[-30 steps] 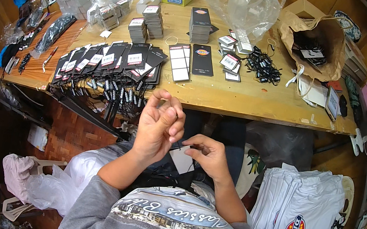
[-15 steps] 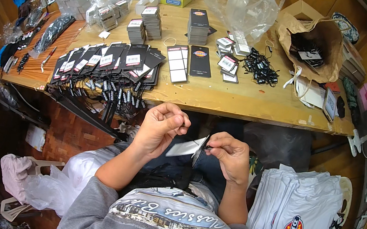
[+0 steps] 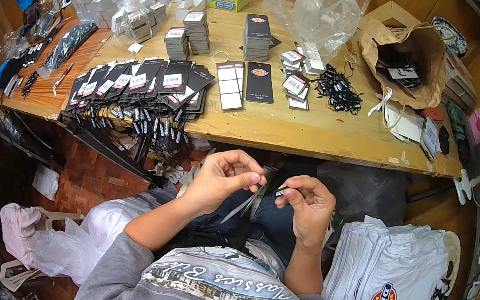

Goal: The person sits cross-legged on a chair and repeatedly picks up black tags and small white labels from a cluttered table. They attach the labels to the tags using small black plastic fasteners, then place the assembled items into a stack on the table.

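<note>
Above my lap, a thin hang tag (image 3: 239,207) hangs nearly edge-on below the fingertips of my left hand (image 3: 224,179). Thumb and forefinger are pinched at its top end; whether they grip the card or its cord I cannot tell. My right hand (image 3: 308,208), just to the right, pinches the small black fastener end of a tag cord (image 3: 281,192). A short gap separates the two hands. Beyond them on the table (image 3: 317,138) are a fanned pile of black hang tags (image 3: 150,82) with cords over the edge, and a tangle of black cords (image 3: 338,90).
Stacked tags (image 3: 256,42), a white label card (image 3: 229,88) and a black tag (image 3: 260,83) occupy the middle of the table. A paper bag (image 3: 426,85) stands at the right. Folded white garments (image 3: 382,285) lie right of my lap; a plastic bag (image 3: 68,245) sits left.
My left hand has moved right and slightly down, to the tag's top. The tag has turned from broad side to nearly edge-on. My right hand has shifted slightly right and down.
</note>
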A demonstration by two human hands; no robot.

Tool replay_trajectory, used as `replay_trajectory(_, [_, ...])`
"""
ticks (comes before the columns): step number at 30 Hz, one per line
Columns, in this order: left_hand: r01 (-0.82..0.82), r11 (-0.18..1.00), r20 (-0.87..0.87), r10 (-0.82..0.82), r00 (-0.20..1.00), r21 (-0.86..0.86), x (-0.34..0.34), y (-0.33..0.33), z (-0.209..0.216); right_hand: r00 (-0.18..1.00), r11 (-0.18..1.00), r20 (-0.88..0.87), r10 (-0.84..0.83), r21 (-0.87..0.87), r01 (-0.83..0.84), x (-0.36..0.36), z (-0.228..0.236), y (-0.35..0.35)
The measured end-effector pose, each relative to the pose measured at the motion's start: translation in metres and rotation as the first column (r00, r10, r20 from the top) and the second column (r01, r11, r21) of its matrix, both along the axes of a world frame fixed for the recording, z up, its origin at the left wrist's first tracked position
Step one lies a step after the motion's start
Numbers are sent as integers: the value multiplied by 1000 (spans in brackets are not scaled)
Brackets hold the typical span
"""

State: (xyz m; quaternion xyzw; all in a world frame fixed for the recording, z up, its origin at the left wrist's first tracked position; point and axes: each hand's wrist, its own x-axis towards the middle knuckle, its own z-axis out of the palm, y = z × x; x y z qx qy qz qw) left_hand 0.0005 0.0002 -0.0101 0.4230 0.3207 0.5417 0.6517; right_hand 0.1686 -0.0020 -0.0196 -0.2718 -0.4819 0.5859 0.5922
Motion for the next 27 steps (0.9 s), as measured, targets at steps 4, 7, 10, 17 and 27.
replay_trajectory(4, [17, 998, -19, -16, 1000, 61, 5, -1, -3, 991, 987, 25, -135, 93, 132, -7, 3, 0])
replay_trajectory(7, [34, 990, -70, -24, 997, 137, 5, 0, -4, 984, 977, 82, -160, 159, 146, -7, 1, 2])
replay_trajectory(10, [24, 997, -38, -21, 999, 75, 5, 0, -2, 987, 985, 82, -138, 113, 128, -7, -1, 2])
replay_trajectory(17, [36, 999, -19, -36, 999, 33, 8, 1, -3, 949, 988, 300, -92, 145, 50, -5, 0, 4])
replay_trajectory(27, [47, 993, -125, -33, 992, 111, 3, 0, -1, 843, 965, 531, -84, 254, -64, -4, 9, 2])
